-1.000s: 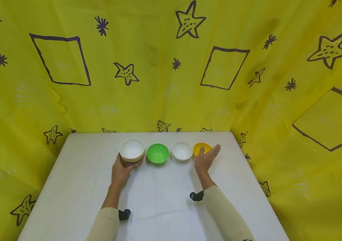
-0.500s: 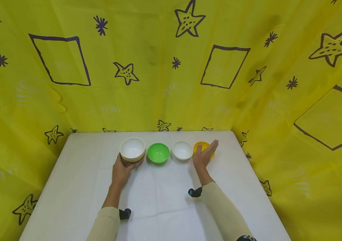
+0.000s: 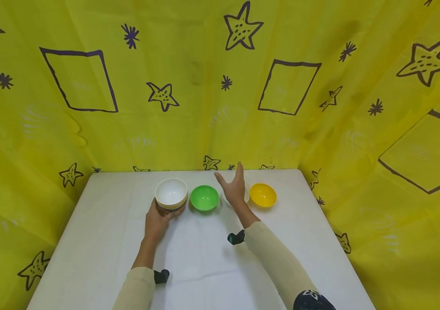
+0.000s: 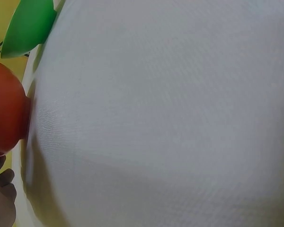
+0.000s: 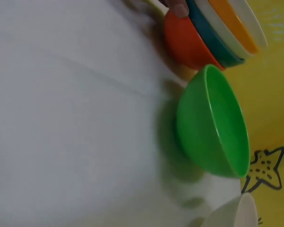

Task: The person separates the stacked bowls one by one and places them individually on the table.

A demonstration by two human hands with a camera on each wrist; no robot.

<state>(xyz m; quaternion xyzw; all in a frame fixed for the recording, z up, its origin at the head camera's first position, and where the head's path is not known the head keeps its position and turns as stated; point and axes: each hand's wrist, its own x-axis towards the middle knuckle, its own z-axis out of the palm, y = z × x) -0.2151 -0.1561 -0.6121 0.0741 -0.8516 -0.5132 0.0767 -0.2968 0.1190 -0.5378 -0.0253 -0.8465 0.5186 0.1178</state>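
A stack of nested bowls [image 3: 171,193] stands at the left of a row, white on top and an orange bowl [image 5: 187,42] at the bottom, with teal, cream and yellow ones between. My left hand [image 3: 155,221] grips the stack low on its near side, thumb to the right. To its right sits a green bowl [image 3: 204,198]. Over the single white bowl [image 3: 246,196] my right hand [image 3: 233,187] is held with thumb and fingers spread and nothing in its grasp; it hides much of that bowl. A yellow bowl [image 3: 263,196] ends the row on the right.
The bowls line up near the back edge of a table with a white cloth [image 3: 204,258]. A yellow curtain [image 3: 196,129] with drawn stars and frames hangs behind and at both sides. A dark camera mount [image 3: 161,276] juts from the left wrist.
My right hand has moved left from the yellow bowl to over the single white bowl, uncovering the yellow one and spreading thumb and fingers. My left hand still holds the stack in place.
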